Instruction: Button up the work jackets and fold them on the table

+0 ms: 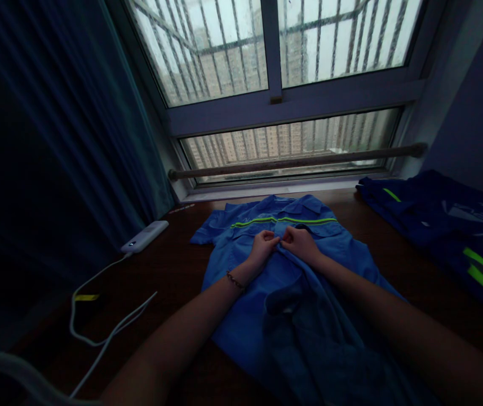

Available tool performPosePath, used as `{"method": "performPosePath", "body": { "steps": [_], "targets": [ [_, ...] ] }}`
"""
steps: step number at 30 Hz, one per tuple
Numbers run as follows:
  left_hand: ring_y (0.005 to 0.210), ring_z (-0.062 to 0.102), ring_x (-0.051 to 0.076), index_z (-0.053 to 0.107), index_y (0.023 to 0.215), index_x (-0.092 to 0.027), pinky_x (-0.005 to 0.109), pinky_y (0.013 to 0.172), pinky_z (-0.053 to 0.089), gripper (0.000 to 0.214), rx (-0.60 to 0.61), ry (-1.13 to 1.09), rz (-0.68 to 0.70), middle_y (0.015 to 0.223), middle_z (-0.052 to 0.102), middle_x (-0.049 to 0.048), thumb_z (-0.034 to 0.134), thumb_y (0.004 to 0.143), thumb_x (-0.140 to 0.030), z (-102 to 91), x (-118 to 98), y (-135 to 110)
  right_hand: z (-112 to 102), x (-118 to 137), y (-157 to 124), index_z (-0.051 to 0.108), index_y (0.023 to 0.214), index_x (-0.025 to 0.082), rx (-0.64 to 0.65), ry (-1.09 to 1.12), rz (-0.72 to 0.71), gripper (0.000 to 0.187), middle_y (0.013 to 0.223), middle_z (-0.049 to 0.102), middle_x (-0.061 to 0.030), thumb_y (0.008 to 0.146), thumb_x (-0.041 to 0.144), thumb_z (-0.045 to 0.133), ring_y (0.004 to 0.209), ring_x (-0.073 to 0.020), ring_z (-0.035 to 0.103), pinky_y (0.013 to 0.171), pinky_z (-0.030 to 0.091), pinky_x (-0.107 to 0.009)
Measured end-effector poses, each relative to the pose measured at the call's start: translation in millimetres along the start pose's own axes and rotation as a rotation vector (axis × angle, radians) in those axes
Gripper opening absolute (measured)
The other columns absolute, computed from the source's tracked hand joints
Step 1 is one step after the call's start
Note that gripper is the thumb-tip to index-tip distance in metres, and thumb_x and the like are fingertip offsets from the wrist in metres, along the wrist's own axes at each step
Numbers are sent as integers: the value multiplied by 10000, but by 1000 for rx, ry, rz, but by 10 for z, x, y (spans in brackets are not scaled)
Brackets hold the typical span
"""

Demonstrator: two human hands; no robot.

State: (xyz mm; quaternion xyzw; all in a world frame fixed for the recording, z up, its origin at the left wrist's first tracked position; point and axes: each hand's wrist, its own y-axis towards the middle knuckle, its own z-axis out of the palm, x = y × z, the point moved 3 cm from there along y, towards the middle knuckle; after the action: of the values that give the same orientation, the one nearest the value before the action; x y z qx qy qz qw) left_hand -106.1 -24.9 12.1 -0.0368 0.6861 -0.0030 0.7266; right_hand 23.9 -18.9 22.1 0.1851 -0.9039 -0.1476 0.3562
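A blue work shirt (pixel 241 293) with a neon yellow-green stripe across the chest lies flat on the dark wooden table (pixel 173 270), collar toward the window. My left hand (pixel 263 245) and my right hand (pixel 300 242) meet at the middle of the shirt's front, just below the stripe. Both hands have their fingers curled and pinched on the fabric of the front placket. A beaded bracelet circles my left wrist. The lower part of the shirt is rumpled and folded over near my right forearm.
A white power bank (pixel 145 236) with a small lit dot lies left of the shirt, its white cable (pixel 97 332) looping toward the near edge. Dark blue garments (pixel 444 225) with neon stripes are piled at the right. A dark curtain (pixel 55 141) hangs left; a barred window (pixel 275 84) is ahead.
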Motion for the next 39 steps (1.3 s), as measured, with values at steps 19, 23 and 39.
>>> {"method": "performPosePath", "body": {
  "steps": [19,23,39],
  "targets": [
    [464,461,46,429,790,-164,161,475,358,263,55,-50,59,597,505,-58,585,598,-76,48,-22,-45,91,-28,-3,468,638,176,70,25,-62,230,577,516,-2,816,299,387,558,-111,483,517,272,-202],
    [530,507,62,435,778,-161,163,502,384,269,63,-33,89,636,533,-41,584,580,-54,60,-44,-42,97,-105,66,431,512,166,135,294,49,312,486,462,22,784,317,410,478,-87,419,475,283,-191],
    [608,524,124,597,742,-146,223,584,417,115,253,317,194,685,598,19,532,647,-144,62,-60,63,-93,-351,172,497,547,163,53,124,67,312,517,540,-6,813,283,385,510,-109,483,541,324,-208]
  ]
}}
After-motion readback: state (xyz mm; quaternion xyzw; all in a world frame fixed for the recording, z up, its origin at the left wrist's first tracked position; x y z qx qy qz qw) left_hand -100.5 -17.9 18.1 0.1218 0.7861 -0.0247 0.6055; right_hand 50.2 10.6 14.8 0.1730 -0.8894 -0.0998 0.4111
